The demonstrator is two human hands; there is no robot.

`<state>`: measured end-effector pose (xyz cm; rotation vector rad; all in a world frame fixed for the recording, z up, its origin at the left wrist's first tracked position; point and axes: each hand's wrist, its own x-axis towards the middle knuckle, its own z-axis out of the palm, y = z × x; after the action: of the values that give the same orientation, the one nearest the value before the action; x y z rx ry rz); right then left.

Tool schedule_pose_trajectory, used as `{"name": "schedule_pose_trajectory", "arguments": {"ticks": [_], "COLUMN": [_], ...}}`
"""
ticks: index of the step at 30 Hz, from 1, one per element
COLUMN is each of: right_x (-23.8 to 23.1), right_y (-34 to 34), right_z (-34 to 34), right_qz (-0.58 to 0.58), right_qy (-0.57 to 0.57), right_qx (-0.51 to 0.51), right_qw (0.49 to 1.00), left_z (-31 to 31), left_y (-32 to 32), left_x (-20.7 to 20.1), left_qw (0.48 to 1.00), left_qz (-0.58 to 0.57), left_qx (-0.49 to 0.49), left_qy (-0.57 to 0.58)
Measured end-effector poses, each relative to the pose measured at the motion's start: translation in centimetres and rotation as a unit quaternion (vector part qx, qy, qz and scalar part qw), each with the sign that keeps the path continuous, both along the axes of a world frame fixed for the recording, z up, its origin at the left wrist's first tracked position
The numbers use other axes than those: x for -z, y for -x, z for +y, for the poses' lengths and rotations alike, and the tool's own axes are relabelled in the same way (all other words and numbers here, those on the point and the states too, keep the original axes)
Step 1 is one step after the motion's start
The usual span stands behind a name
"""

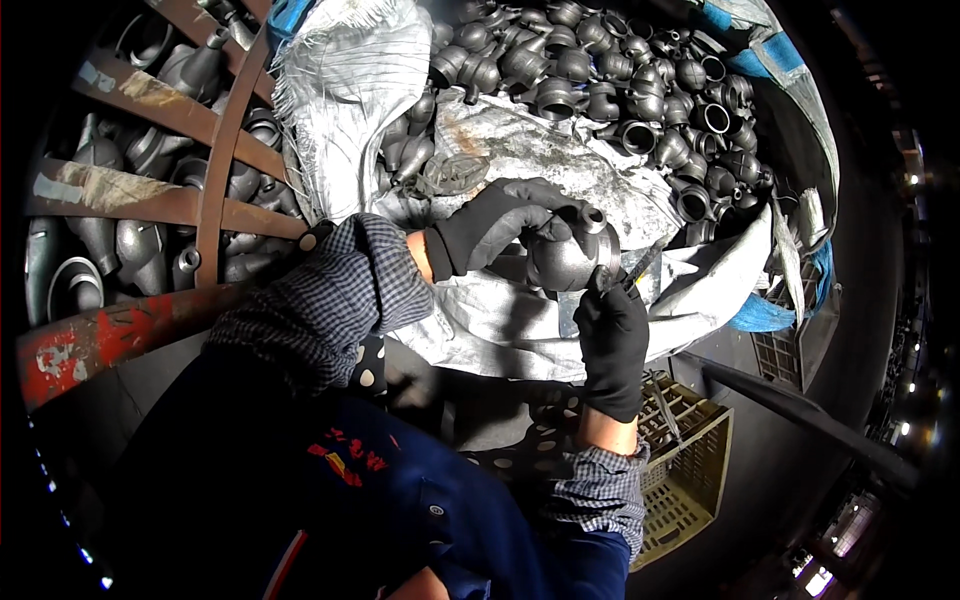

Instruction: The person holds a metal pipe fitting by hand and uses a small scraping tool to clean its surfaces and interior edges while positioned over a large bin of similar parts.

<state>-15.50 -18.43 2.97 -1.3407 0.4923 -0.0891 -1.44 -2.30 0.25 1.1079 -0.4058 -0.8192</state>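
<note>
A rounded grey metal casting [563, 264] with a short stub on top is held up in front of me. My left hand [492, 224], in a black glove, is closed on its left and upper side. My right hand [612, 338], also gloved in black, is closed at the casting's lower right edge. From its fingers a slim dark tool [643, 266] sticks up to the right; its kind is hard to make out. Beneath the casting spreads a white woven sack [500, 330].
Many similar castings [575, 65] fill the big sack beyond my hands. On the left, a rusty metal frame [215, 165] holds more castings. A yellow-green plastic crate [690, 480] stands at lower right, below a dark bar [800, 415]. Blue straps [765, 312] hang at the sack's right edge.
</note>
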Motion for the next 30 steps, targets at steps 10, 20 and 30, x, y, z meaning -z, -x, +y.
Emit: {"name": "schedule_pose_trajectory", "arguments": {"ticks": [10, 20, 30], "right_x": [0.5, 1.2, -2.3], "right_y": [0.2, -0.3, -2.5], "right_z": [-0.1, -1.1, 2.9], "right_qz": [0.009, 0.037, 0.024], "right_qy": [-0.101, -0.329, -0.064], "right_qx": [-0.006, 0.054, 0.023], "right_qw": [0.995, 0.942, 0.997], "left_z": [0.6, -0.2, -0.6], "left_y": [0.2, 0.8, 3.3], "left_x": [1.4, 1.1, 0.2], "left_qw": [0.997, 0.988, 0.882], "left_qz": [0.055, -0.136, -0.421], "left_qx": [-0.034, 0.077, -0.065], "left_qy": [0.045, 0.000, -0.201]}}
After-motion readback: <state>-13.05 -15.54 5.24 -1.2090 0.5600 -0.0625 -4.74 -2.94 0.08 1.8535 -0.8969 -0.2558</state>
